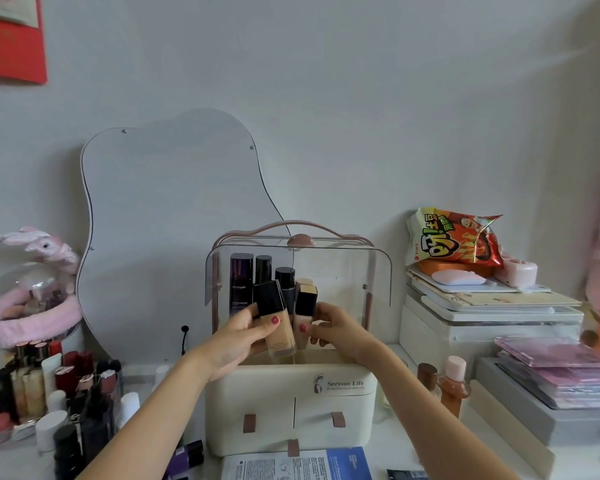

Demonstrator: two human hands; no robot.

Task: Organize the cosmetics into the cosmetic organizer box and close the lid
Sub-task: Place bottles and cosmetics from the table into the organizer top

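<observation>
A cream cosmetic organizer box [290, 407] stands in the middle of the table, its clear lid [347, 268] raised. Three dark bottles [262, 271] stand inside at the back left. My left hand [245, 337] grips a beige foundation bottle with a black cap [276, 320], tilted over the box opening. My right hand [336, 329] pinches a paler foundation bottle with a gold-edged black cap [305, 313] right beside it. Both bottles are above the upper compartment.
Many lipsticks and bottles [59, 393] crowd the table at left, below a wavy mirror [174, 230]. Two brown bottles [445, 382] stand right of the box. Stacked boxes with a snack bag [461, 244] fill the right. A leaflet [298, 464] lies in front.
</observation>
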